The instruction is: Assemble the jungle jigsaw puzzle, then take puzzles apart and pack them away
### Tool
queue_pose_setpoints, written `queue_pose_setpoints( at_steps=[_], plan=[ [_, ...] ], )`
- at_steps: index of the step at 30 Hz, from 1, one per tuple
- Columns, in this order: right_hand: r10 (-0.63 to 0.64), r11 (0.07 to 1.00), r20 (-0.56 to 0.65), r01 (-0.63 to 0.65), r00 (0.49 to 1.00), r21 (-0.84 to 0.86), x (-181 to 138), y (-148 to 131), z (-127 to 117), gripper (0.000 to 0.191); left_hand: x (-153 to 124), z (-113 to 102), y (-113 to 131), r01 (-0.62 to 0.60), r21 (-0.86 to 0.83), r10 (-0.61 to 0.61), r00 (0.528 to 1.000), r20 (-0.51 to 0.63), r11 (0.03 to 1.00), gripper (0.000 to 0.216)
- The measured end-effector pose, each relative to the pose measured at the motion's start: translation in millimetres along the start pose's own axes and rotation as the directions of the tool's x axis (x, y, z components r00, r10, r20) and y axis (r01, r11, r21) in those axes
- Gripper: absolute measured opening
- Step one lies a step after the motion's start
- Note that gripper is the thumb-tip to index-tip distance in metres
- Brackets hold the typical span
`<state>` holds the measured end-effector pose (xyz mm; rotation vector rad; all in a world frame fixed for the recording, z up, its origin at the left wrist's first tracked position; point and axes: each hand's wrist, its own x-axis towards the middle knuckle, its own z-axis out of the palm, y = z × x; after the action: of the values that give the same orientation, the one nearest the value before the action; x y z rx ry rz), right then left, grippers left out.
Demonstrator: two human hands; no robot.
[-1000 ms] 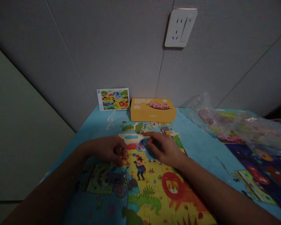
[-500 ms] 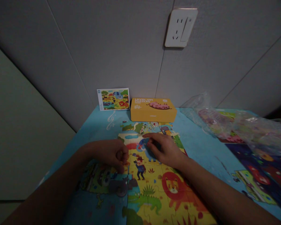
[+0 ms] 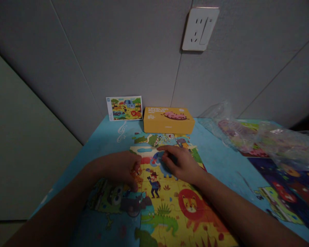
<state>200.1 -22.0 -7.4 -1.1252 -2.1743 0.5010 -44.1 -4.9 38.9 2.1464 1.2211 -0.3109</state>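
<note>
A colourful animal jigsaw puzzle (image 3: 177, 209) lies on the blue printed mat, with a lion, a crocodile and a small figure on it. My left hand (image 3: 121, 168) rests at the puzzle's left edge with its fingers curled and pinched round an orange puzzle piece (image 3: 137, 172). My right hand (image 3: 181, 163) lies on the puzzle's upper part, fingers bent and pressing down on the pieces there, with the index finger pointing left.
A yellow puzzle box (image 3: 168, 120) and a reference picture card (image 3: 124, 108) stand against the grey wall. Clear plastic bags (image 3: 257, 137) with more pieces lie at the right. A wall socket (image 3: 200, 29) is above. The blue mat (image 3: 221, 164) ends at the left edge.
My left hand has slid slightly right and down along the puzzle's left edge, and the orange piece now shows at its fingertips. My right hand has stayed in place.
</note>
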Motion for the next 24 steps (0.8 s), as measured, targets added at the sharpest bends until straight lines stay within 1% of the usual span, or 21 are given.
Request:
queue_pose_setpoints(
  at_steps=[2, 5, 8, 12, 15, 17, 20, 22, 24],
  plan=[
    [0.003, 1.000, -0.017, -0.004, 1.000, -0.009, 0.0, 0.9, -0.5, 0.032, 0.4, 0.1, 0.7, -0.003, 0.038, 0.004, 1.000, -0.026, 0.999, 0.047],
    [0.005, 1.000, -0.044, -0.006, 0.999, -0.018, 0.2, 1.9, -1.0, 0.030, 0.8, -0.4, 2.4, -0.019, 0.038, 0.020, 0.999, -0.025, 0.999, 0.045],
    [0.001, 1.000, -0.048, -0.002, 0.999, -0.026, 0.4, 1.7, -0.9, 0.030, 0.8, -0.6, 3.3, -0.046, 0.009, 0.046, 0.999, -0.004, 0.999, 0.040],
    [-0.010, 0.999, -0.038, 0.009, 0.999, -0.040, 0.0, 0.7, -0.7, 0.031, -0.3, -0.8, 3.4, -0.115, -0.042, 0.116, 0.993, 0.035, 0.992, 0.032],
    [-0.025, 0.999, -0.039, 0.023, 0.999, -0.046, -0.3, 0.7, -1.3, 0.031, -2.5, -1.0, 6.2, -0.163, -0.045, 0.165, 0.985, 0.047, 0.986, 0.028],
    [-0.033, 0.998, -0.038, 0.031, 0.999, -0.048, -0.5, 0.7, -1.5, 0.031, -5.0, -0.4, 11.0, -0.157, -0.011, 0.157, 0.986, 0.057, 0.988, 0.033],
    [-0.038, 0.998, -0.036, 0.036, 0.999, -0.050, -0.6, -0.2, -0.7, 0.031, -10.2, 2.2, 21.4, -0.090, 0.095, 0.085, 0.995, 0.052, 0.991, 0.043],
    [-0.047, 0.997, -0.037, 0.044, 0.998, -0.057, -0.4, -0.8, 0.2, 0.031, -13.6, 4.8, 27.1, -0.061, 0.171, 0.058, 0.998, 0.019, 0.983, 0.044],
    [-0.037, 0.996, -0.064, 0.032, 0.997, -0.083, 0.7, 0.1, -0.6, 0.030, -15.8, 7.2, 29.7, -0.061, 0.227, 0.063, 0.998, -0.002, 0.972, 0.043]
  ],
)
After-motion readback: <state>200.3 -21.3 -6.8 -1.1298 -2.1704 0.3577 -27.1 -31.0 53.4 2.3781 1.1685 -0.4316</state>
